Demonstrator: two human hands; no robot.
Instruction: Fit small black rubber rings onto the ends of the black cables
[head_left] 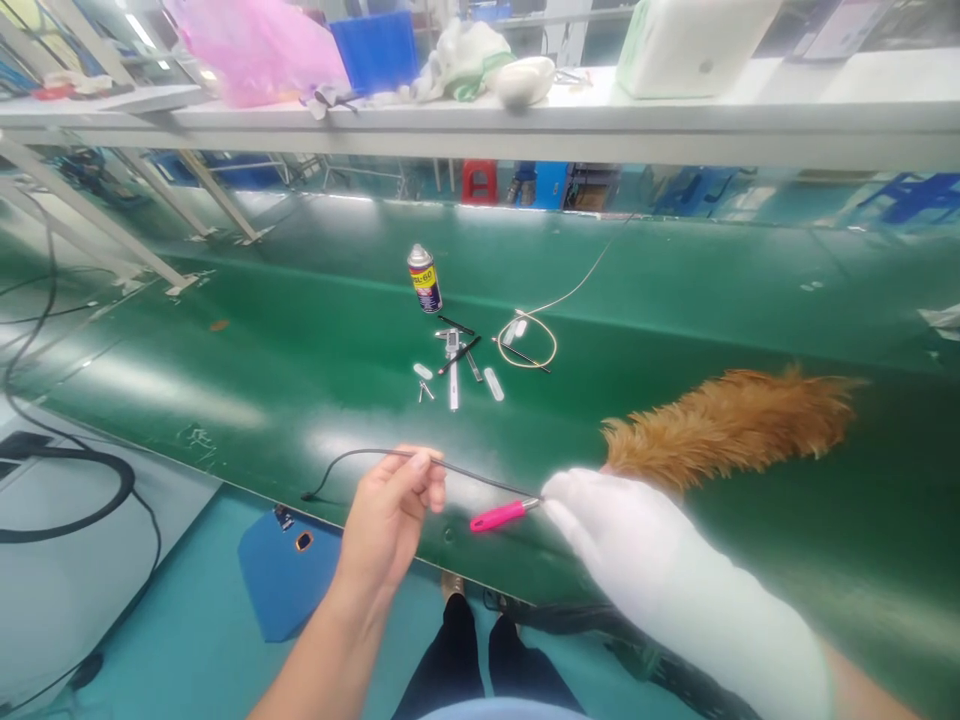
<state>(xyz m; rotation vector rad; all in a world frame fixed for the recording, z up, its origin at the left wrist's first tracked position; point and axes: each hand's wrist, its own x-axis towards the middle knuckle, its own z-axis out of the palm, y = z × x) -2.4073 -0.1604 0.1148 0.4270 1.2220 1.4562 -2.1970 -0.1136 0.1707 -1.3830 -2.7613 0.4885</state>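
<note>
Green conveyor belt (225, 360), black cable (360, 458) pinched in left hand (390, 515), pink-handled tool (499, 516) gripped by gloved right hand (600, 520).

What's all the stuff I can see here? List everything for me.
Cable: one, black, thin, near edge of the belt, held by the left hand.
Pink-handled tool: one, pink, at the right hand's fingertips.
Feather duster: one, brown-orange, lying on the belt at right.
Spray can: one, silver and yellow, upright mid-belt.
Small metal parts: several, silver and black, beside the can.
Wire loop: one, beige, right of the parts.
Conveyor belt: one, green.
Shelf: one, white, above, holding bags.
Left hand: bare.
Right hand: white-gloved.
</note>
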